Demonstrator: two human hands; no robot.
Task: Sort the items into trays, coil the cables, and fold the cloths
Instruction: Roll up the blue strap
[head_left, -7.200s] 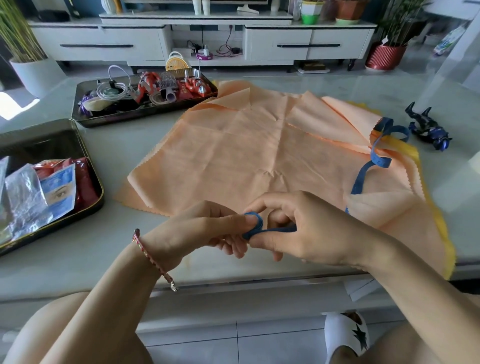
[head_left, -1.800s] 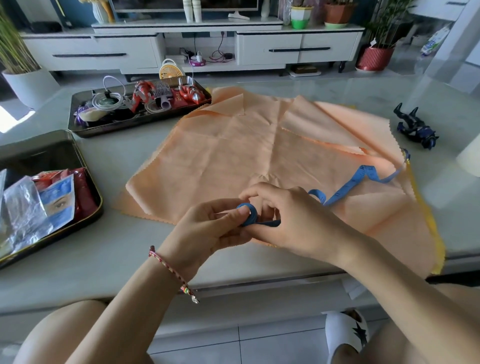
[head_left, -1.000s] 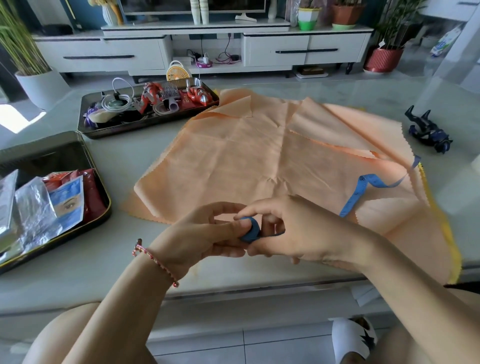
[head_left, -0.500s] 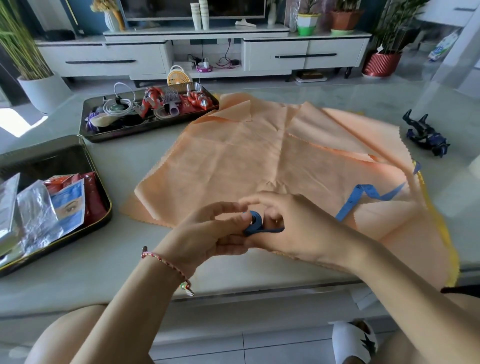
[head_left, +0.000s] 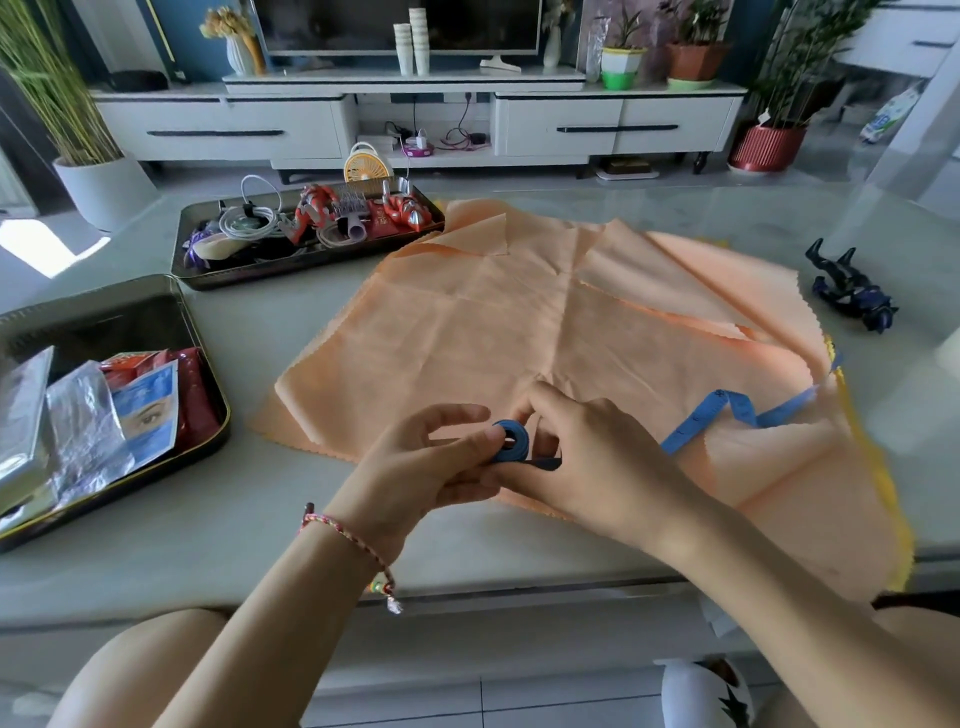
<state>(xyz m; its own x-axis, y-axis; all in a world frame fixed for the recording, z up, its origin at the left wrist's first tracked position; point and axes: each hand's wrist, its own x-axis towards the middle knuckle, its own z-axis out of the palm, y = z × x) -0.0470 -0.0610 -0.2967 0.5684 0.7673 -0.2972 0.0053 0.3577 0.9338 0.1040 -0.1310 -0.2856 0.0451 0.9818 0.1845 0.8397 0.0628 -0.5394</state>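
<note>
Head view: above the table's (head_left: 156, 545) near edge, the left hand (head_left: 415, 467) pinches the rolled part of a blue measuring tape (head_left: 511, 441), and the right hand (head_left: 587, 467) curls round the strip just beside the roll. The roll stands on edge, its hole facing near. Its loose tail (head_left: 727, 410) runs rightward and slightly far across the orange cloth (head_left: 519, 322), kinked once, to the right edge over a yellow cloth (head_left: 883, 488). At left a tray (head_left: 130, 286) holds packets; farther, another tray (head_left: 311, 267) holds cables and toys; a dark toy figure (head_left: 852, 296) lies far right.
</note>
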